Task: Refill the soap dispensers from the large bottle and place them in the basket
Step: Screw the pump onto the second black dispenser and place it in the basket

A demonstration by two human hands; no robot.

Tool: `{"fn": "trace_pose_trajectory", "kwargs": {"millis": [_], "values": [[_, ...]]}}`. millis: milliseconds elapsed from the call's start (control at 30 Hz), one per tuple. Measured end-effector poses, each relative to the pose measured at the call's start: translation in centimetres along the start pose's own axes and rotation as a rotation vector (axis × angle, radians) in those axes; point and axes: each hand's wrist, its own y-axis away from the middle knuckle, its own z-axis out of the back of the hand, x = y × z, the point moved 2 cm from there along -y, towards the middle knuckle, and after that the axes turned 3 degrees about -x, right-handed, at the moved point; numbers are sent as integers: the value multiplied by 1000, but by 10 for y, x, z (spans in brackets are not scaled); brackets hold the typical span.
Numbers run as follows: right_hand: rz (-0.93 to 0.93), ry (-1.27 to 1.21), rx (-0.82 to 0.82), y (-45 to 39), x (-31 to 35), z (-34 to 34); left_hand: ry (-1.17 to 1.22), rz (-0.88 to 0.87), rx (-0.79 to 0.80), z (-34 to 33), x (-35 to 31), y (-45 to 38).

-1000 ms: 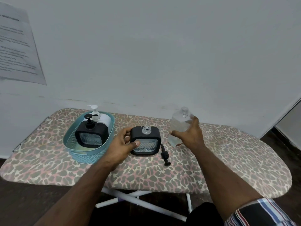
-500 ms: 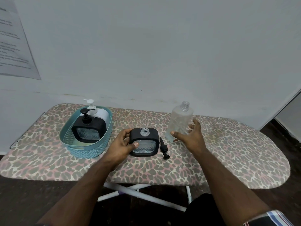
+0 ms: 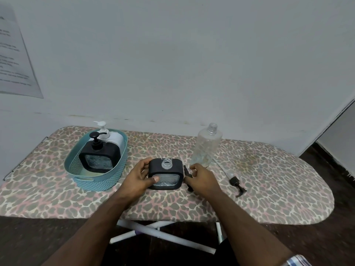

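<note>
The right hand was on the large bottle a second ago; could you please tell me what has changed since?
The right hand let go of the large bottle and came back toward the person, down to the black pump lying beside the open dispenser; whether it grips the pump yet is unclear. Unchanged: the left hand holds the dispenser, the bottle stands uncapped, and two dispensers sit in the basket.

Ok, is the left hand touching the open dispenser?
Touching. The head view shows the left hand holding the open dispenser, thumb pressed on its clear front and fingers curled behind its left edge.
</note>
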Motion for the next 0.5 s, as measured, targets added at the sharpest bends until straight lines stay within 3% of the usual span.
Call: {"fn": "trace_pose_trajectory", "kwargs": {"millis": [100,267,367,500], "values": [[-42,44,28,-6,5,1,4,-2,-1,0,-1,2],[-51,-115,-66,2,11,18,-5,-1,9,0,0,1],[-56,-369,-59,8,16,32,-17,-5,18,0,-1,1],[-118,-863,83,15,26,54,-61,7,39,3,-2,-1]]}}
